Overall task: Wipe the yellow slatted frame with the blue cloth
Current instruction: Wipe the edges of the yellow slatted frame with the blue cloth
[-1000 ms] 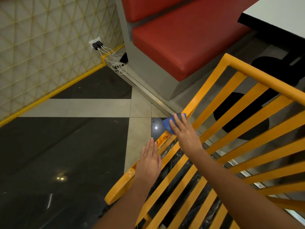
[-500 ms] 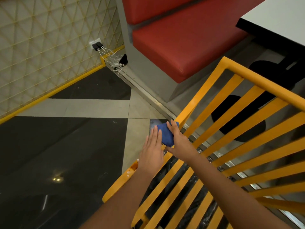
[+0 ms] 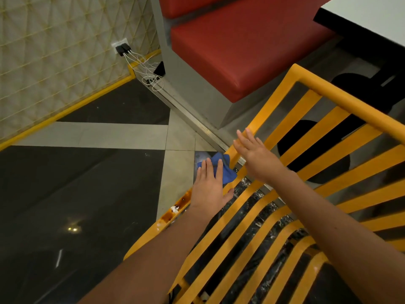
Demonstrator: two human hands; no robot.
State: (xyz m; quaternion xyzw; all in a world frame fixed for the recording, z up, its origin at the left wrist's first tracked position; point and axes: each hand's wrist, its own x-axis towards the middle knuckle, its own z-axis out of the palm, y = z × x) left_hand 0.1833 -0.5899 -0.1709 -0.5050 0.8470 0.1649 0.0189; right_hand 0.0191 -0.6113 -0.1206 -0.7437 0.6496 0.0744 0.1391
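The yellow slatted frame (image 3: pixel 341 99) fills the right half of the view, tilted toward me, with brown stains and white specks on its left rail near my wrist. The blue cloth (image 3: pixel 225 170) lies bunched on that left rail. My left hand (image 3: pixel 208 187) presses on the cloth with straight fingers, thumb against the rail. My right hand (image 3: pixel 256 156) hovers just right of the cloth over the rail, fingers straight and spread, holding nothing.
A red padded bench (image 3: pixel 241 47) on a grey base stands behind the frame. A white table (image 3: pixel 372 16) with a black pedestal is at the upper right. Chargers and white cables (image 3: pixel 140 64) lie by the wall socket. Dark and light floor tiles stretch to the left.
The cloth passed from my right hand to my left. My right hand let go and lifted up and to the right; my left hand slid forward onto the cloth.
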